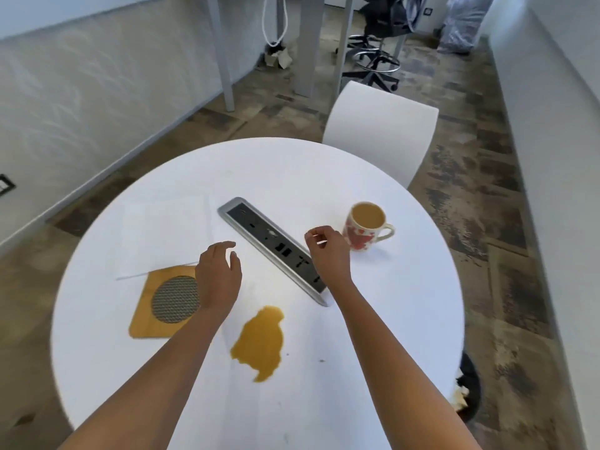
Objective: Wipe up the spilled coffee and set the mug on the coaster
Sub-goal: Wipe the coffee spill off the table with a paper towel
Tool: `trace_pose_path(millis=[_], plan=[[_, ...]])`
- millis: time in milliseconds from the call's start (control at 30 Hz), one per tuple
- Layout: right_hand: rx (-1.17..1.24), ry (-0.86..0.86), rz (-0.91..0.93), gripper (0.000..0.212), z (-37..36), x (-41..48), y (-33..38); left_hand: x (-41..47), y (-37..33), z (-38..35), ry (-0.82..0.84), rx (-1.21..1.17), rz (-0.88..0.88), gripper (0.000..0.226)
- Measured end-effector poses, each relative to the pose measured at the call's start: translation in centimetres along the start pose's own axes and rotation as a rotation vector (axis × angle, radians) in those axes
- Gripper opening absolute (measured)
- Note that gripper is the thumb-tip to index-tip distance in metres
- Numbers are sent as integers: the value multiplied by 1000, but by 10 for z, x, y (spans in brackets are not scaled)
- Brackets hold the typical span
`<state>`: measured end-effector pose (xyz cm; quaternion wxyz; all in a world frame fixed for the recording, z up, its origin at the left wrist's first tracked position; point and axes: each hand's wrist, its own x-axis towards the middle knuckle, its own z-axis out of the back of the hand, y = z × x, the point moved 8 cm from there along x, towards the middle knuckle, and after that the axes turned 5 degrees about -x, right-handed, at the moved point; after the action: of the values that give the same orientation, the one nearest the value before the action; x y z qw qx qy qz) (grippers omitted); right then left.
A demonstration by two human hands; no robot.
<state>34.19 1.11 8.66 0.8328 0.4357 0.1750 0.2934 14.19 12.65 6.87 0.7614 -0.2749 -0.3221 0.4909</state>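
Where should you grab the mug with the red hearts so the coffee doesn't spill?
Probably by its handle, coming from the right. The mug stands upright and nearly full, so it needs to stay level. The handle points right, away from the right hand, which hovers just left of it.

The spilled coffee is an irregular tan-yellow puddle lying on the white worktop near its front middle, with a narrow tongue trailing off at its near edge and a few tiny drops just right of it. The mug stands upright on the far right of the worktop, well apart from the puddle; it is cream with red blotchy shapes, its handle points right, and it is nearly full of milky coffee. The coaster lies flat to the left of the puddle: a yellow-brown wooden square with rounded corners, set at an angle, with a round grey mesh inset in the middle.
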Motion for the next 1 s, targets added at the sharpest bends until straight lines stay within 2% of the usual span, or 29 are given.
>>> trace_pose_path(millis=[233,467,667,800,1000], plan=[[-59,99,57,17,-107,17,54,53,77,48,-29,45,96,26],[-133,205,9,26,-200,31,71,96,151,74,-26,119,253,30],[-228,275,-77,54,-256,38,60,121,197,84,-26,150,397,47],[-322,238,-82,71,-272,43,58,130,218,84,-30,122,491,59],[-236,228,-122,59,-288,46,54,136,230,81,-96,-61,518,56]])
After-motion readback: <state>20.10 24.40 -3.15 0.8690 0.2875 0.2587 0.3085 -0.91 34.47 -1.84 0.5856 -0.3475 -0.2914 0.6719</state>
